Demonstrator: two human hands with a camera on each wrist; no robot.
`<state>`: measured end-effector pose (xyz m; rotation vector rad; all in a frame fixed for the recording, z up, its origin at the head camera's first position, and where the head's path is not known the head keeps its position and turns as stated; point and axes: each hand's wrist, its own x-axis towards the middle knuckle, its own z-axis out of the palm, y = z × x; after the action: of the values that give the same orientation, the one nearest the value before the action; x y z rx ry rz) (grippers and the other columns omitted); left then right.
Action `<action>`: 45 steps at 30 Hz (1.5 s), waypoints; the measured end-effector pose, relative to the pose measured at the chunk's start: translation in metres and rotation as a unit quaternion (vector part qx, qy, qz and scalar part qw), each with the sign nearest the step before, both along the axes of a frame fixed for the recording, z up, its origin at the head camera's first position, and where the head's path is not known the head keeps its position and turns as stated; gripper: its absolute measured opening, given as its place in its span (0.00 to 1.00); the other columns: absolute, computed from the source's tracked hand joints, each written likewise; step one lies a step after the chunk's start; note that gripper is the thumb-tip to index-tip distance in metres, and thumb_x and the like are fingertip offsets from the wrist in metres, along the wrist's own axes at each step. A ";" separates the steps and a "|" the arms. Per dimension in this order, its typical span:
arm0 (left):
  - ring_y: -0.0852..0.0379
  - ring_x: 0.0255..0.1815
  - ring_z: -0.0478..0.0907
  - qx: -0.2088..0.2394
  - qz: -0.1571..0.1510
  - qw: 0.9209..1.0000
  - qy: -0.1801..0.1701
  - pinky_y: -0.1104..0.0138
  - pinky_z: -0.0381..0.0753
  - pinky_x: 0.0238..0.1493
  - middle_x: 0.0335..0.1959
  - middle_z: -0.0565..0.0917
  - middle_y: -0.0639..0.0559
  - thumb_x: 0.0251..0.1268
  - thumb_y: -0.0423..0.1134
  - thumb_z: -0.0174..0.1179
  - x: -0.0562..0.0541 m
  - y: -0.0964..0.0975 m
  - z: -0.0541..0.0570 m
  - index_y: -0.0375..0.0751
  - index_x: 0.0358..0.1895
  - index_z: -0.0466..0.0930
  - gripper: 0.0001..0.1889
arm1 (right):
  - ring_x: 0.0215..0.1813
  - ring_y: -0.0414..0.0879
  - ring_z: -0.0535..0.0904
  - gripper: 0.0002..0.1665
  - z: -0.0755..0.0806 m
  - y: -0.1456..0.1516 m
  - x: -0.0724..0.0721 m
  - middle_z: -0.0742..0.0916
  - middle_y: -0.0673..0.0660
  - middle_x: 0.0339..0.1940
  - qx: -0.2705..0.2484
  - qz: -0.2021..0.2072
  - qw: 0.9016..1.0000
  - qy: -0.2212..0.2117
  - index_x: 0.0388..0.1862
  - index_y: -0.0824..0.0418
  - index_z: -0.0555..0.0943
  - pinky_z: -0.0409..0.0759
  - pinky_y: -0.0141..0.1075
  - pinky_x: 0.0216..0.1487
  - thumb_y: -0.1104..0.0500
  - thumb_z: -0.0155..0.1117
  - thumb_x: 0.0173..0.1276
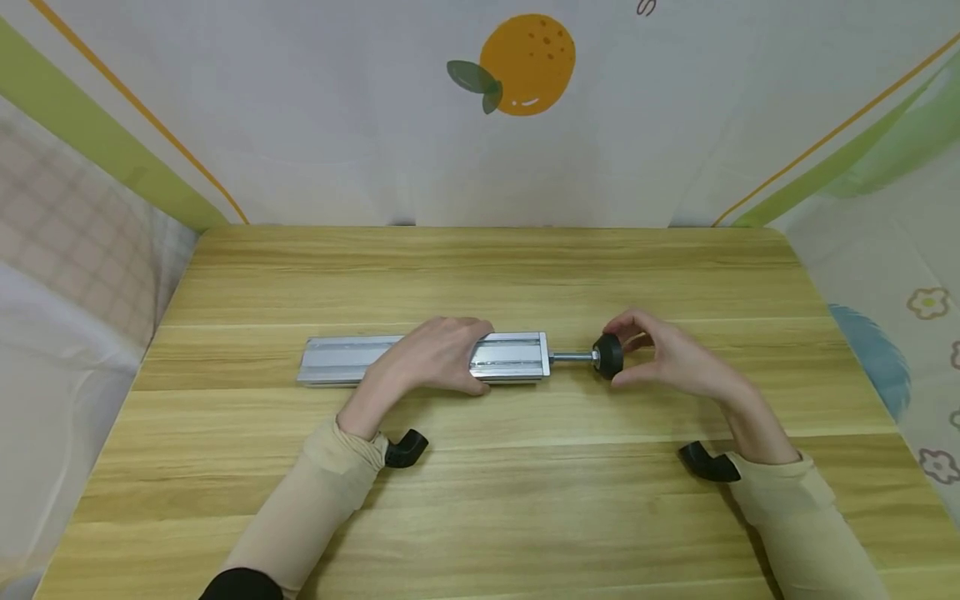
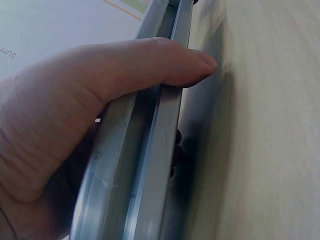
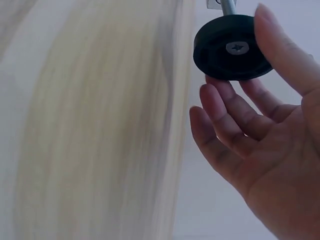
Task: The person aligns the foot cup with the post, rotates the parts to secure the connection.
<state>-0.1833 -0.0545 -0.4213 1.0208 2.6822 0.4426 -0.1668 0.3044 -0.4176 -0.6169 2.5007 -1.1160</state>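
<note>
My left hand [image 1: 435, 354] grips a long silver aluminium profile [image 1: 513, 354] across its middle. In the left wrist view its thumb [image 2: 165, 62] lies over the grooved side of the profile [image 2: 155, 165], and other fingertips show past the far edge. A threaded rod [image 1: 572, 357] sticks out of the profile's right end plate and carries a round black levelling foot [image 1: 608, 358]. My right hand [image 1: 678, 358] pinches this foot at its rim, between thumb and fingers. The right wrist view shows the foot's hollow underside [image 3: 215, 47] with a screw head [image 3: 237, 48] at its centre.
A wood-grain table [image 1: 525, 517] lies under both hands. Behind it hangs a pale curtain [image 1: 337, 125] with an orange fruit print, and more patterned cloth closes off both sides. Black curved pieces [image 1: 407, 448] stick out at the sleeve cuffs.
</note>
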 end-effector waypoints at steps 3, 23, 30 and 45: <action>0.58 0.33 0.77 -0.001 0.000 1.000 -0.001 0.61 0.82 0.42 0.43 0.85 0.54 0.48 0.54 0.76 0.000 0.000 0.000 0.43 0.54 0.77 0.31 | 0.55 0.43 0.81 0.36 0.002 0.002 0.001 0.85 0.57 0.58 0.019 0.002 1.000 0.002 0.66 0.60 0.75 0.83 0.39 0.58 0.55 0.79 0.61; 0.58 0.31 0.74 0.004 -0.003 1.000 0.002 0.63 0.78 0.38 0.37 0.82 0.56 0.47 0.54 0.76 -0.001 0.000 0.000 0.45 0.47 0.76 0.27 | 0.58 0.45 0.83 0.26 0.001 0.008 -0.001 0.86 0.60 0.61 0.043 0.041 0.998 -0.002 0.72 0.64 0.74 0.83 0.34 0.56 0.54 0.53 0.82; 0.58 0.32 0.76 0.003 -0.003 1.000 0.001 0.62 0.80 0.40 0.40 0.84 0.55 0.47 0.53 0.76 0.000 0.000 0.000 0.44 0.51 0.77 0.29 | 0.71 0.59 0.77 0.28 0.001 0.008 0.000 0.80 0.65 0.71 0.061 0.042 0.997 -0.001 0.75 0.64 0.70 0.79 0.45 0.66 0.52 0.50 0.84; 0.58 0.33 0.76 0.000 0.001 1.000 -0.001 0.62 0.81 0.42 0.39 0.83 0.56 0.47 0.54 0.76 0.000 0.000 0.000 0.45 0.49 0.77 0.29 | 0.57 0.47 0.79 0.44 -0.002 -0.003 0.000 0.83 0.56 0.56 0.020 0.009 0.998 0.066 0.62 0.62 0.73 0.81 0.40 0.61 0.60 0.87 0.47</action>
<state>-0.1837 -0.0549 -0.4216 1.0185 2.6819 0.4421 -0.1666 0.3013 -0.4195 -0.7223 2.6149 -1.0478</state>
